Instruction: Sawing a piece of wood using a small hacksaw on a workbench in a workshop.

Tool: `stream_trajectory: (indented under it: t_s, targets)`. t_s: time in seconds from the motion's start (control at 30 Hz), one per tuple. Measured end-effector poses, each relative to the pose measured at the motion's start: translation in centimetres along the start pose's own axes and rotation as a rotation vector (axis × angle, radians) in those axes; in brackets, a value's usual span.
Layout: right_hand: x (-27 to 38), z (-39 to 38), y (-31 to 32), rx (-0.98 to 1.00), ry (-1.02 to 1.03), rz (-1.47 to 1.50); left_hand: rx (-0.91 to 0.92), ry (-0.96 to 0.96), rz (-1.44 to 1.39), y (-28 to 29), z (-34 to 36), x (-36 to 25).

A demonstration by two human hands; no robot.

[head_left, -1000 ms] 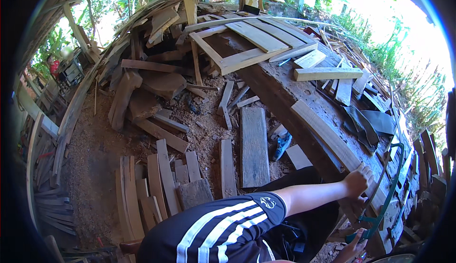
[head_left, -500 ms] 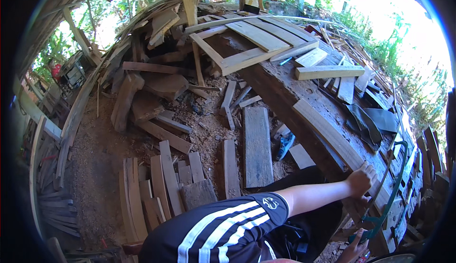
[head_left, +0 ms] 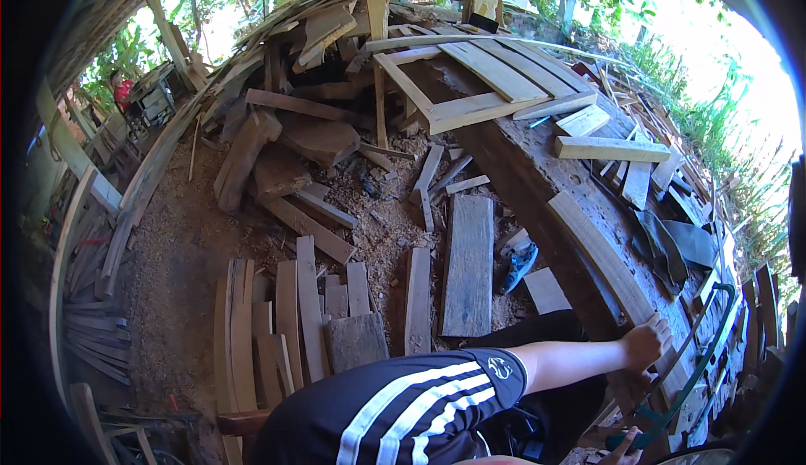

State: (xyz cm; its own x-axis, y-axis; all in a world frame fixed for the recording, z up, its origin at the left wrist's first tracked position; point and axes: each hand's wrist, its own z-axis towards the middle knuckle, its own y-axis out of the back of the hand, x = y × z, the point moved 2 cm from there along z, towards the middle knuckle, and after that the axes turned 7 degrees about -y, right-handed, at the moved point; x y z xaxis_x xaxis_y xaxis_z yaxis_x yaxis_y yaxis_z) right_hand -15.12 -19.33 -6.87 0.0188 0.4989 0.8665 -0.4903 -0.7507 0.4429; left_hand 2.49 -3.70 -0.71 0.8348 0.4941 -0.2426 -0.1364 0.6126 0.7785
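Observation:
A long plank [head_left: 600, 251] lies along the near edge of the heavy wooden bench. My left hand [head_left: 648, 343] is closed around its near end, fingers folded over the edge. Just right of that hand is a bow saw with a green frame [head_left: 663, 423], its thin blade by the plank's end. My right hand [head_left: 621, 450], partly cut off by the lower edge, is closed on the saw's lower end. Whether the blade touches the wood I cannot tell.
A wooden slatted frame [head_left: 470, 112] and a short beam [head_left: 613, 148] lie farther along the bench. Dark rubbery sheets [head_left: 659, 251] sit right of the plank. Below stand a wide board [head_left: 468, 263] and several offcuts among sawdust. A person in red [head_left: 123, 91] is far left.
The view has shifted, so the whole scene sits lower and farther right. My left hand keeps its grip on the plank. My right hand is still on the saw, with less of it showing.

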Motion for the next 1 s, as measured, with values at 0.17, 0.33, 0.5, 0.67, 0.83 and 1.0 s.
stream_trajectory:
  t_s: [0.17,0.33,0.5,0.67,0.83,1.0]
  targets:
    - [0.7,-0.3,-0.7,0.042,-0.016,0.046,-0.002,0.004,0.021,0.3,-0.5,0.2]
    - [0.9,-1.0,-0.3,0.048,-0.056,0.079,0.018,-0.004,0.011,0.4,-0.2,-0.2]
    - [1.2,-5.5,2.8,-0.001,-0.135,0.081,-0.138,-0.046,0.072,-1.7,-0.2,0.7]
    - [7.8,-9.2,3.2,0.016,-0.315,-0.066,-0.117,-0.055,0.045,0.5,-0.4,0.3]
    - [7.5,-10.8,4.0,-0.004,-0.186,-0.134,-0.018,-0.026,0.141,4.2,-1.4,0.2]
    - [11.0,-11.3,3.2,-0.036,-0.279,-0.056,-0.055,-0.058,0.121,4.0,-1.5,0.2]
